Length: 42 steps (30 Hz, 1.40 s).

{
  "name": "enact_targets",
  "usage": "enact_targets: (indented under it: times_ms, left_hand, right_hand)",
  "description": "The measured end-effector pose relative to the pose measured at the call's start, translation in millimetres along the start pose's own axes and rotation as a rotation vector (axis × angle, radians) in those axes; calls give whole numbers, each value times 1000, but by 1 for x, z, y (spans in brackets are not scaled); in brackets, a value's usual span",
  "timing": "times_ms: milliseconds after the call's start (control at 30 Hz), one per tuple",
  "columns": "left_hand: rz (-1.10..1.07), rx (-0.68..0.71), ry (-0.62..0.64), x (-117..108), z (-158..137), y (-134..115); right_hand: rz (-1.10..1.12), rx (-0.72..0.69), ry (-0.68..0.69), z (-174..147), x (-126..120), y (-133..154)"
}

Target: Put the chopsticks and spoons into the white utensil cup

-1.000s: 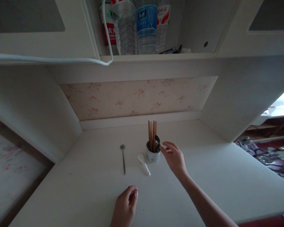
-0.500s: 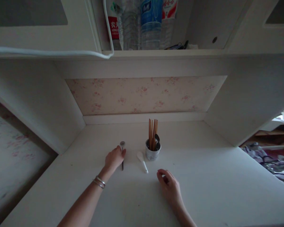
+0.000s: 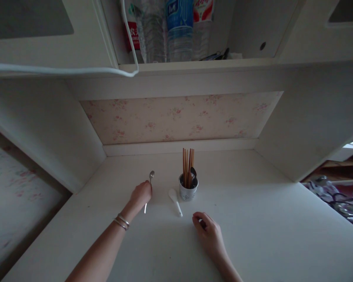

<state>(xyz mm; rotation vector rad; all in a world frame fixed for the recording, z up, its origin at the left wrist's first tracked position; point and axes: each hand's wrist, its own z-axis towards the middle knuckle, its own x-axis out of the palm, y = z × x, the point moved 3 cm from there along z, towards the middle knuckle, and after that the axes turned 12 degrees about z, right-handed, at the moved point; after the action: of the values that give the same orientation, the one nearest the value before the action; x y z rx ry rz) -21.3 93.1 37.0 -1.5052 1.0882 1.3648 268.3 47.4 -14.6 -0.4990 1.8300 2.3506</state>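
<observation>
"What's your left hand [image 3: 141, 194] up to?"

"Gripping a metal spoon [image 3: 151, 174] partway along the handle, fingers closed round it. The bowl end sticks out past my fingers toward the back edge of the table [image 3: 259, 223], and the handle's tip shows below my hand."

"So is the spoon touching the surface?"

"I can't tell. It's nearer the back left corner than the back right one."

"And your right hand [image 3: 207, 231]?"

"Loosely curled, fingers bent in toward the thumb. I can't tell whether the tips meet. It's near the handle of the white spoon [image 3: 176, 202], to the right of it and closer to me."

"How does that one lie?"

"Aslant, bowl toward the back edge, handle toward me. Just to its right stands a white cup [image 3: 188, 194], upright, about midway between the two back corners."

"What's in the cup?"

"A bunch of brown chopsticks [image 3: 188, 164], with a black spoon [image 3: 193, 172] at their right side."

"Anything else?"

"Silver bracelets [image 3: 122, 222] on my left wrist. Above the table, plastic bottles [image 3: 179, 39] stand on a shelf [image 3: 200, 66], and a white cable [image 3: 61, 71] runs past its left end."
</observation>
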Motion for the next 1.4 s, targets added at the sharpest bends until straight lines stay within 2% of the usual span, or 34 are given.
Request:
enact_targets:
  times_ms: [233, 400, 533, 667, 867, 1133, 1400]
  left_hand:
    - [-254, 97, -185, -58, 1, -19]
    - [-683, 185, -349, -105, -11, -44]
    - [-845, 205, -373, -123, -17, -67]
    - [-799, 207, -403, -117, -15, -83]
    - [-633, 223, -378, -92, -9, -95]
    - [-445, 272, -361, -71, -14, -102]
    - [-363, 266, -350, -50, -15, -103]
  right_hand:
    - [-3, -8, 10, 2, 2, -4]
    - [-12, -23, 12, 1, 2, -4]
    - [-10, -22, 8, 0, 2, -2]
    - [-10, -27, 2, 0, 2, 0]
    - [-27, -24, 17, -1, 2, -1]
    - [-50, -14, 11, 0, 2, -1]
    - [-12, -37, -6, 0, 2, 2]
